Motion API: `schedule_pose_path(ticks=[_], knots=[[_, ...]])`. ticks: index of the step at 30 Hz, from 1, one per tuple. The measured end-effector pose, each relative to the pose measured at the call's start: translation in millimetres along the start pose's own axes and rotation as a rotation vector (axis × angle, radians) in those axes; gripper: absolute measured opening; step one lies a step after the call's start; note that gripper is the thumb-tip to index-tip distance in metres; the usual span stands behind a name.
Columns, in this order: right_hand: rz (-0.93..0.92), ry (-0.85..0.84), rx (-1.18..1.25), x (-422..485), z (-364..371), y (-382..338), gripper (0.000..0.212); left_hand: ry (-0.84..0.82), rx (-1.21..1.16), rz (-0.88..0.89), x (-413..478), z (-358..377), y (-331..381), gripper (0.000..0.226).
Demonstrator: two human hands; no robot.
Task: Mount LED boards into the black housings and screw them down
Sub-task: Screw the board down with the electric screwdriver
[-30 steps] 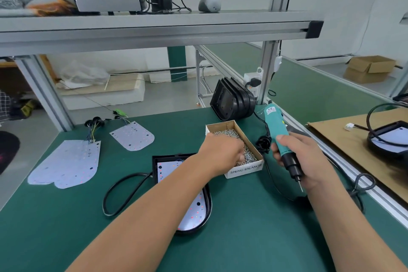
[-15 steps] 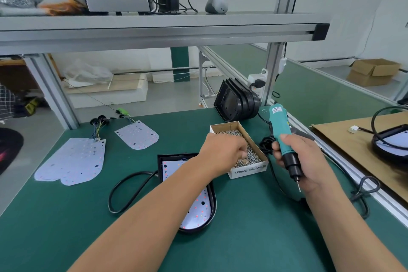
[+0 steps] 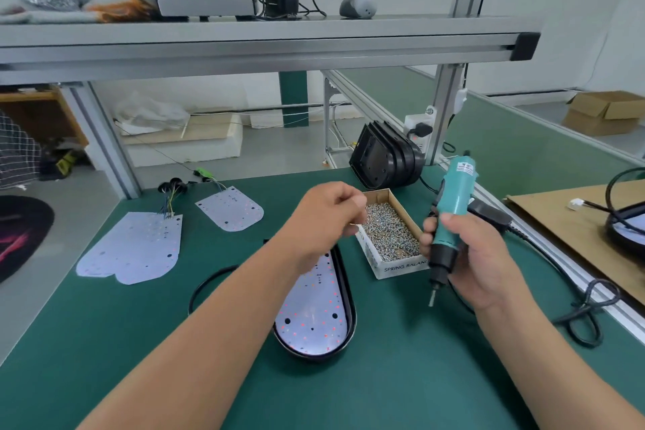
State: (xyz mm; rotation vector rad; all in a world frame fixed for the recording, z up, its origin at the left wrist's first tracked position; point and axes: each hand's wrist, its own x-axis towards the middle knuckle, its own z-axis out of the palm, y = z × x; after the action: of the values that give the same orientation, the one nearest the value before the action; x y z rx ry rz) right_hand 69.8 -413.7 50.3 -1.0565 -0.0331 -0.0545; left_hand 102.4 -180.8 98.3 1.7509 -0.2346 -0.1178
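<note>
Lifting left hand [image 3: 324,216] out of box [image 3: 394,269], curling fingers tight; cannot tell whether pinching a screw. Gripping driver [image 3: 453,199] in right hand [image 3: 481,265], bit pointing down. Leaving board [image 3: 314,321] lying in housing [image 3: 351,304], near centre. Judging screws [image 3: 387,230] tiny, slippery: pinching by the head.

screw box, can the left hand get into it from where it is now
Probably yes: the left hand hovers right beside the screw box, whose top is open, with nothing between them, though its fingers are curled.

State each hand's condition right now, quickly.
Left hand: curled; whether it pinches anything cannot be told.
Right hand: closed around the teal cylindrical electric screwdriver.
</note>
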Motion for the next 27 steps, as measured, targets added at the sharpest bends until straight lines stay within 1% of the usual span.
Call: schedule_pose_path(ticks=[3, 5, 8, 10, 14, 18, 22, 24, 27], knots=[[0.003, -0.012, 0.067, -2.2, 21.2, 7.3, 0.029, -0.023, -0.5, -0.148, -22.5, -17.9, 3.1, 0.014], [0.011, 0.006, 0.117, -1.8, 38.3, 9.7, 0.027, -0.048, -0.773, -0.234, -36.9, -30.3, 2.8, 0.016], [0.022, 0.027, 0.193, 2.4, 63.6, 9.7, 0.032, -0.082, -1.014, -0.327, -54.4, -42.9, -0.1, 0.016], [0.018, 0.062, 0.247, 7.0, 81.7, 8.7, 0.034, -0.1, -1.09, -0.358, -62.7, -47.5, -2.6, 0.011], [0.024, 0.135, 0.409, 16.7, 111.2, 6.9, 0.035, -0.13, -1.056, -0.385, -71.5, -50.9, -6.2, 0.009], [-0.01, 0.139, 0.544, 18.3, 121.9, 10.6, 0.033, -0.157, -0.972, -0.368, -77.4, -52.6, -9.9, 0.005], [-0.005, 0.171, 0.633, 13.5, 116.3, 14.3, 0.046, -0.15, -0.784, -0.296, -82.7, -53.0, -18.1, 0.013], [-0.017, 0.204, 0.656, 10.2, 111.7, 14.1, 0.044, -0.142, -0.721, -0.277, -85.0, -53.1, -20.8, 0.014], [-0.092, 0.212, 0.688, 5.2, 107.8, 13.1, 0.038, -0.116, -0.65, -0.276, -89.2, -48.3, -22.9, 0.012]])
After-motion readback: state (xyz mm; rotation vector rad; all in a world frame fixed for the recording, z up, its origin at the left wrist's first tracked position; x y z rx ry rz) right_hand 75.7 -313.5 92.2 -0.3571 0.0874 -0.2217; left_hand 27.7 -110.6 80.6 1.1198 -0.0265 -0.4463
